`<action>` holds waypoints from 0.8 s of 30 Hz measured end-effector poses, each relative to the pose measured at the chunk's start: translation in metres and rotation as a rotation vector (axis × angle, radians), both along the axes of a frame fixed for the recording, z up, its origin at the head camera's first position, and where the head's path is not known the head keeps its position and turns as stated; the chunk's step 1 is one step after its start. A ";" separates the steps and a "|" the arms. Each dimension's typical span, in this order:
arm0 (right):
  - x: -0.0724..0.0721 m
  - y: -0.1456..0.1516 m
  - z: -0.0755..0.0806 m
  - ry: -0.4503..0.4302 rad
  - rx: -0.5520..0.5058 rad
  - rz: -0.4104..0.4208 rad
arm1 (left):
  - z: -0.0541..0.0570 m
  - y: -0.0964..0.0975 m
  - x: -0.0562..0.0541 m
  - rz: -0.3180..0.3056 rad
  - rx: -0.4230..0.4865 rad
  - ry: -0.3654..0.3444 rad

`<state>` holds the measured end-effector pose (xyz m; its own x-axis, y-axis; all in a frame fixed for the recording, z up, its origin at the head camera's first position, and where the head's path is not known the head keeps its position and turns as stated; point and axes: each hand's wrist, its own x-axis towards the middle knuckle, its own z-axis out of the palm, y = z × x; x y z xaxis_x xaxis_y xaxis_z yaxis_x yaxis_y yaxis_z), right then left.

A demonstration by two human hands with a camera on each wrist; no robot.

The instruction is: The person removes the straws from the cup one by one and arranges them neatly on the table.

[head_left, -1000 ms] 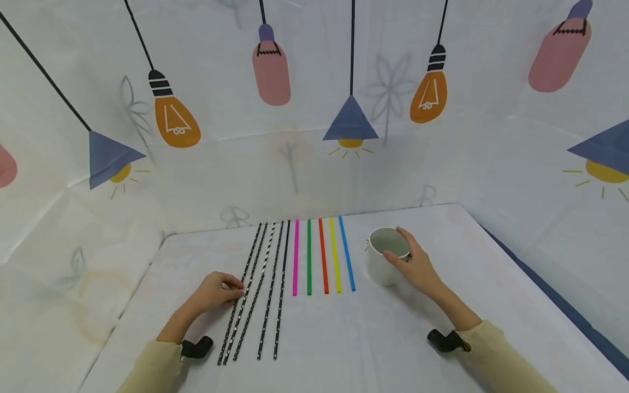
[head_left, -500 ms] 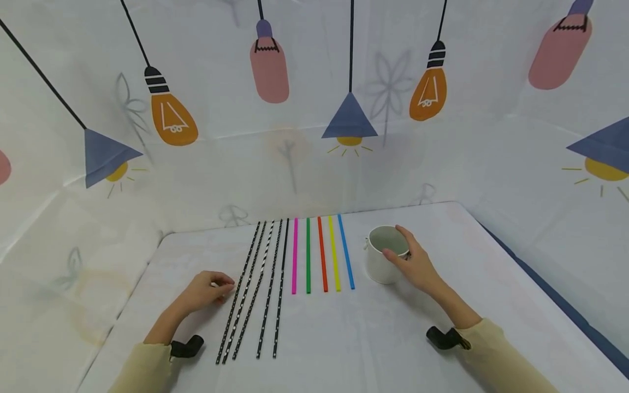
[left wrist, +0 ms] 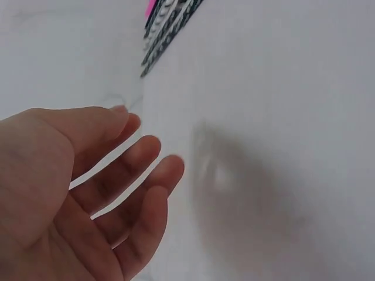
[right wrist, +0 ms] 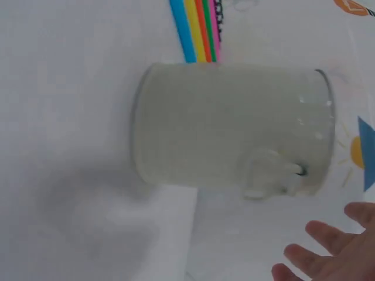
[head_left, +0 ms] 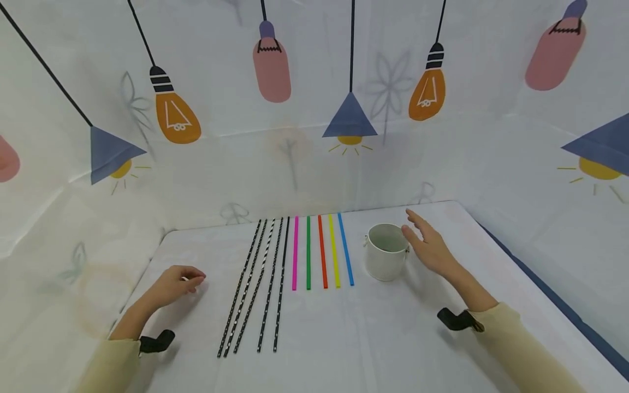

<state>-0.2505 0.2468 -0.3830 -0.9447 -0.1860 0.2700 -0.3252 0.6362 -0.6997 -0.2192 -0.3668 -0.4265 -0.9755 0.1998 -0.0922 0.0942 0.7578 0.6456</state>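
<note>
A white bucket (head_left: 385, 263) with small side ears stands upright on the table, its inside bare in the head view. Beside its right rim my right hand (head_left: 432, 248) is raised with fingers spread, apart from the bucket (right wrist: 228, 126) in the right wrist view. My left hand (head_left: 174, 285) hovers over the table left of the straws, fingers loosely bent, nothing in it. Several long black-and-white patterned straws (head_left: 250, 289) lie side by side. To their right are shorter straws: pink (head_left: 295, 254), green (head_left: 308, 254), red (head_left: 322, 252), yellow (head_left: 334, 251) and blue (head_left: 346, 250).
The white-covered table (head_left: 344, 338) ends at the back against a white printed curtain (head_left: 221, 180) with lamp and bulb pictures. Black wrist mounts (head_left: 157, 341) stick out beneath both sleeves.
My left hand has drawn back leftward from the patterned straws. My right hand has let go of the bucket's rim and moved up and right, its fingers spreading. Straws and bucket stay put.
</note>
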 end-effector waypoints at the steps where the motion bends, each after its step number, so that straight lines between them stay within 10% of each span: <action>1: -0.003 0.002 0.008 0.008 0.027 0.000 | 0.005 -0.007 -0.001 0.000 -0.026 0.019; 13: -0.042 0.019 0.116 -0.023 0.534 0.032 | 0.077 -0.052 -0.022 0.075 -0.347 0.254; 18: -0.048 0.025 0.122 -0.031 0.655 0.002 | 0.089 -0.050 -0.026 0.134 -0.471 0.358; 24: -0.053 0.039 0.095 -0.038 0.701 -0.025 | 0.076 -0.043 -0.029 0.172 -0.550 0.451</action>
